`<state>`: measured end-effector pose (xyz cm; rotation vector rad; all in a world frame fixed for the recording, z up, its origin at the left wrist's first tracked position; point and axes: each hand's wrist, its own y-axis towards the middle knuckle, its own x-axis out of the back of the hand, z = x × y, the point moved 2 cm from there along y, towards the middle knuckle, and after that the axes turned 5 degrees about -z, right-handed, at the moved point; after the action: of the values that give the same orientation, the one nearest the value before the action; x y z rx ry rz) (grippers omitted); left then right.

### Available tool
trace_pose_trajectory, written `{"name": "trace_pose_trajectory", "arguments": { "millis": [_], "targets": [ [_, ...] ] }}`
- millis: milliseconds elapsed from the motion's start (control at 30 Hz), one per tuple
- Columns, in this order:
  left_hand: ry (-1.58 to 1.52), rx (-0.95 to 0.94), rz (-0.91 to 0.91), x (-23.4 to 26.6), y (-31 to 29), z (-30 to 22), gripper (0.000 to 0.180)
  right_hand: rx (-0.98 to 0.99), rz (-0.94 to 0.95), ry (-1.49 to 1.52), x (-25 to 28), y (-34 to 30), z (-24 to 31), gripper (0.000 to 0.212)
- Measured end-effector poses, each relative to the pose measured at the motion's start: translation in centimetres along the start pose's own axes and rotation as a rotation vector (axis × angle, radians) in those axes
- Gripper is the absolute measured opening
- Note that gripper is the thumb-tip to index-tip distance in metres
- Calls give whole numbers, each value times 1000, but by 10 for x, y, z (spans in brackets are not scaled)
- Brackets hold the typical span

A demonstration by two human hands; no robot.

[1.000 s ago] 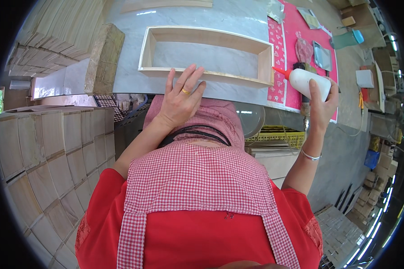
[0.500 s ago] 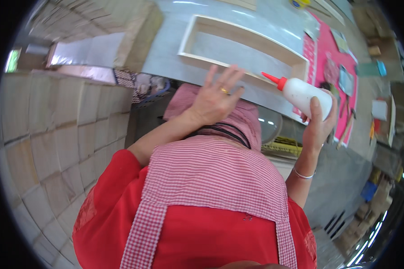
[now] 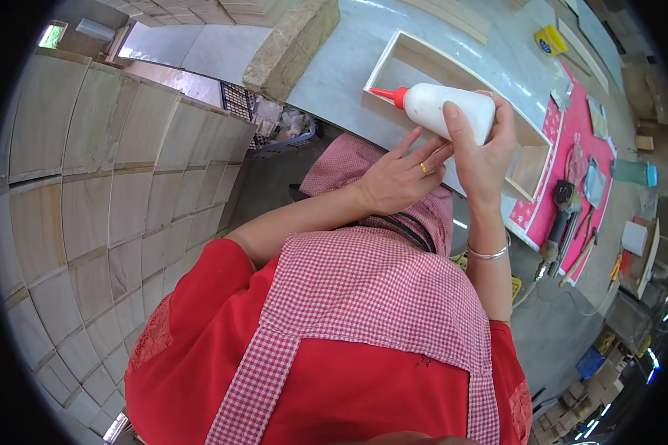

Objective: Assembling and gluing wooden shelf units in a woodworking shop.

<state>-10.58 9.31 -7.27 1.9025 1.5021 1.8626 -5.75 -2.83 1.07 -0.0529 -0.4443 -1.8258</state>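
My right hand (image 3: 484, 152) grips a white squeeze bottle (image 3: 434, 105) with a long red nozzle. The bottle lies almost level above a shallow rectangular wooden frame (image 3: 531, 169), and its tip points left, near the frame's left end. Whether the tip touches the wood I cannot tell. Just below the bottle, my left hand (image 3: 399, 179) holds nothing; its fingers stretch toward the frame's near side, which the hands and bottle partly cover.
A grey worktable (image 3: 334, 81) carries the frame. A pink sheet (image 3: 590, 148) with a power tool (image 3: 564, 215) lies at right, a yellow tub (image 3: 549, 39) beyond. Stacked wooden boards (image 3: 89, 178) rise at left beside a basket of scraps (image 3: 282, 133). A wooden block (image 3: 289, 48) stands far left.
My right hand has carried the bottle leftward, from the frame's right end to over its left part. My left hand stays low by the near edge. The whole view has shifted.
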Motion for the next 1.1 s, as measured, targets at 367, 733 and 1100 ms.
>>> {"name": "trace_pose_trajectory", "arguments": {
  "millis": [367, 733, 1100],
  "targets": [
    [-54, -12, -6, 5, -2, -6, 25, -90, -79, -137, 73, -11, 2, 41],
    [-70, 22, 32, 6, -4, -6, 27, -74, -248, -302, 161, -39, -5, 41],
    [-75, 50, 73, 4, -3, -9, 29, -161, -403, -370, 221, -61, -7, 40]
  ]
}}
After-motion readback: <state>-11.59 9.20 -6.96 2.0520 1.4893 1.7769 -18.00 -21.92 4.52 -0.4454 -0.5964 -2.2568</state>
